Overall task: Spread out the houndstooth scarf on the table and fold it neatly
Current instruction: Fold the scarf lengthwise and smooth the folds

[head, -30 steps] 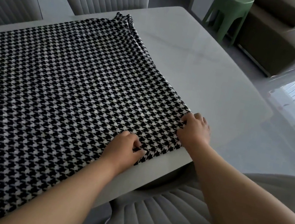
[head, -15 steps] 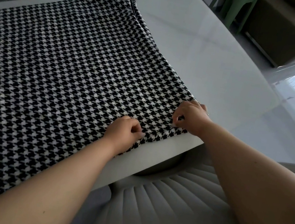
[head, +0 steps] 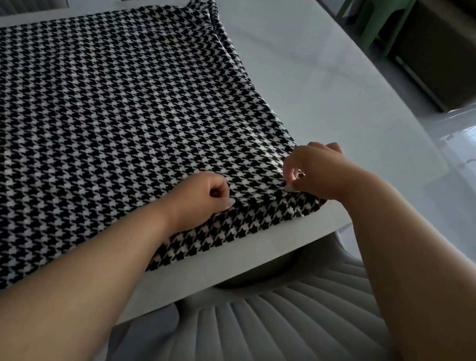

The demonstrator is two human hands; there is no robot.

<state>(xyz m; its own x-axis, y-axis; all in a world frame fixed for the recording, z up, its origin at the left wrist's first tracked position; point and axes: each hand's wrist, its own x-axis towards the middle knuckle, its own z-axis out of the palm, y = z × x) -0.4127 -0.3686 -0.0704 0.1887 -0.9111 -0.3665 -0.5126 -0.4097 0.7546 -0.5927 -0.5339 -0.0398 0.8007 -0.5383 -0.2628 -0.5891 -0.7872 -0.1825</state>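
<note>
The black-and-white houndstooth woven scarf (head: 99, 111) lies spread flat over most of the pale, glossy white desk (head: 327, 78), running off the view at the left. Its right end stops short of the desk's right edge, and its near hem follows the near edge, likely so the cloth can be squared against that straight line.

Both hands work at the near right corner of the scarf. The left hand (head: 200, 197) has its fingers (head: 228, 201) curled, thumb against forefinger, pinching the fabric just inside the near hem. The right hand (head: 315, 170) sits on the very corner, fingers bent and nipping a small ridge of cloth. Taking hold at two points close together probably serves to lift that corner cleanly, so the first fold can be carried across without dragging the rest.

Grey ribbed upholstered chairs (head: 266, 338) stand at the near and far edges.
</note>
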